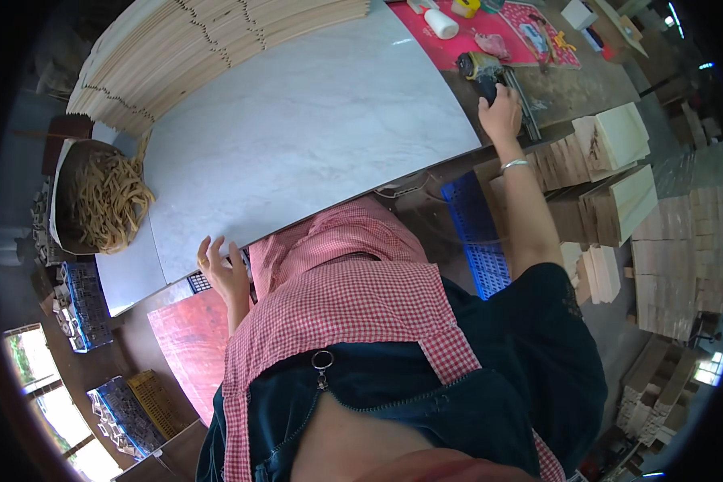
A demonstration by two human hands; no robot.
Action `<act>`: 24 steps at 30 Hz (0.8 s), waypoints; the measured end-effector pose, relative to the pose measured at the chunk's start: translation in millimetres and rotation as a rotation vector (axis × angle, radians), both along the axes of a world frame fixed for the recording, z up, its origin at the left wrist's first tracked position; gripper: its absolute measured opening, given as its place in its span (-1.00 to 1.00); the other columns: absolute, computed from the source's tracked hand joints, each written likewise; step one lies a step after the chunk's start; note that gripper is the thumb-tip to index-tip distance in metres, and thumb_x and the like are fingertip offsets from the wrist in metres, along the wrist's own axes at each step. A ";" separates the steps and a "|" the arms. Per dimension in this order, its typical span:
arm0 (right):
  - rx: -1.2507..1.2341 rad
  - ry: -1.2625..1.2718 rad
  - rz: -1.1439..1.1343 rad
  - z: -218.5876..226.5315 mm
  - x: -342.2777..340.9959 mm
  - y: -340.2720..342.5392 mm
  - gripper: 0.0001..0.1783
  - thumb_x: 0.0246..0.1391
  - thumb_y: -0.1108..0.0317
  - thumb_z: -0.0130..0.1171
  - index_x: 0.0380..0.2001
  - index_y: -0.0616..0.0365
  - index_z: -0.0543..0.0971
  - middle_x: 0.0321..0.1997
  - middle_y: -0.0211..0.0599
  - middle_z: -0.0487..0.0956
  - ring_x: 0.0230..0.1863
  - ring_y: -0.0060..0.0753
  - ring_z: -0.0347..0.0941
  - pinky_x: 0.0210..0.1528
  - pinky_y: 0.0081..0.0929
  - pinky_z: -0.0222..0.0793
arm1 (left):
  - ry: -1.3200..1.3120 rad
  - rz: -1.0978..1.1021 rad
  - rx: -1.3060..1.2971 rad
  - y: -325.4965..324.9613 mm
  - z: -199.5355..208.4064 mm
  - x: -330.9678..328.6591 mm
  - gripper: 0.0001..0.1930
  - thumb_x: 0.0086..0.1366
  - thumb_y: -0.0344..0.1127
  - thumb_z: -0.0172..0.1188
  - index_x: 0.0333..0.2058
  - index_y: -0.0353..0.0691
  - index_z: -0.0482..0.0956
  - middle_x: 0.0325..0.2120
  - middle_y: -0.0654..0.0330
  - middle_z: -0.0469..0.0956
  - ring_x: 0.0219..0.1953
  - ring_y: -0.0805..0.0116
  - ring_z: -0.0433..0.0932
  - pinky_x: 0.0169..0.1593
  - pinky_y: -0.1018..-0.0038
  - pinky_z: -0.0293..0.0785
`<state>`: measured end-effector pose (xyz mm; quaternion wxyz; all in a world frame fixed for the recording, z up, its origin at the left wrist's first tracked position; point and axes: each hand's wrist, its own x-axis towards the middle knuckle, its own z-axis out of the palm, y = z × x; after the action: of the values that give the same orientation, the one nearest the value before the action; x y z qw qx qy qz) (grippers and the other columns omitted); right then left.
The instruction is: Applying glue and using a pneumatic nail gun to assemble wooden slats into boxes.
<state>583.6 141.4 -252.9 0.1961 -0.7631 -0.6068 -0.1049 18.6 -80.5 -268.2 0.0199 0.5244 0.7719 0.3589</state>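
Observation:
At the far right end of the table, my right hand (501, 112) is wrapped round the handle of a nail gun (480, 71), dark with a worn yellowish head and a long metal magazine. The tool lies over the brown worktop (566, 92) beside the marble-patterned table (313, 120). My left hand (223, 273) hovers by the table's front edge with fingers apart and bent, apparently gripping nothing. What lies just behind its fingers is partly hidden.
Stacked thin wooden strips (185, 60) line the table's back left. A basin (66, 189) of tan bands (112, 201) stands at the left. On the red mat (434, 48) lies a white bottle (441, 24). Blue crates (478, 233) and wooden boards (610, 197) stand right.

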 end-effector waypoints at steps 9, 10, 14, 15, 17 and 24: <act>-0.261 -0.029 -0.134 11.8 22.5 21.7 -0.58 0.15 0.17 0.25 -0.05 0.26 0.48 -0.12 0.01 0.62 -0.14 0.12 0.61 -0.07 -0.02 0.55 | 0.316 -0.054 -0.045 64.1 -11.7 25.2 -0.68 0.30 -0.18 0.25 0.00 -0.10 0.58 0.13 0.16 0.45 0.22 0.10 0.37 0.24 0.16 0.28; -0.257 -0.018 -0.180 9.0 32.6 23.8 -0.58 0.15 0.17 0.25 -0.05 0.25 0.48 -0.11 0.01 0.62 -0.14 0.12 0.61 -0.07 -0.02 0.55 | 0.320 -0.057 -0.046 64.6 -12.2 25.4 -0.67 0.30 -0.18 0.24 0.00 -0.09 0.57 0.13 0.17 0.45 0.22 0.10 0.37 0.25 0.16 0.26; -0.258 0.019 -0.281 11.8 52.3 36.0 -0.57 0.17 0.13 0.24 -0.06 0.24 0.50 -0.12 0.03 0.63 -0.14 0.11 0.62 -0.09 -0.01 0.54 | 0.333 -0.051 -0.046 56.8 -16.0 26.7 -0.67 0.30 -0.17 0.22 0.01 -0.08 0.55 0.13 0.18 0.46 0.24 0.09 0.36 0.26 0.15 0.24; -0.234 0.022 -0.252 14.0 53.4 40.3 -0.57 0.17 0.13 0.24 -0.06 0.24 0.50 -0.12 0.03 0.63 -0.14 0.11 0.62 -0.09 -0.01 0.54 | 0.334 -0.045 -0.044 58.0 -18.9 27.2 -0.67 0.29 -0.18 0.22 0.01 -0.08 0.55 0.13 0.17 0.45 0.24 0.08 0.36 0.26 0.15 0.24; -0.349 0.021 -0.369 16.4 50.8 42.9 -0.56 0.21 0.11 0.20 -0.03 0.25 0.52 -0.12 0.01 0.64 -0.12 0.11 0.61 -0.06 -0.05 0.53 | 0.338 -0.034 -0.039 61.7 -20.4 25.0 -0.68 0.28 -0.21 0.22 0.00 -0.08 0.54 0.13 0.16 0.45 0.25 0.07 0.36 0.26 0.16 0.25; 0.173 0.344 0.133 94.0 -37.4 137.5 -0.53 0.24 0.06 0.13 0.01 0.21 0.57 -0.07 -0.06 0.67 -0.08 0.03 0.58 -0.01 -0.18 0.48 | 0.343 -0.008 -0.011 56.6 -11.8 34.8 -0.69 0.25 -0.26 0.20 -0.03 -0.10 0.53 0.12 0.13 0.46 0.24 0.04 0.39 0.25 0.15 0.25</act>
<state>546.2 278.9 -159.0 0.3683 -0.7082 -0.6022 -0.0115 53.3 -23.9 -280.0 -0.1078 0.5810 0.7637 0.2597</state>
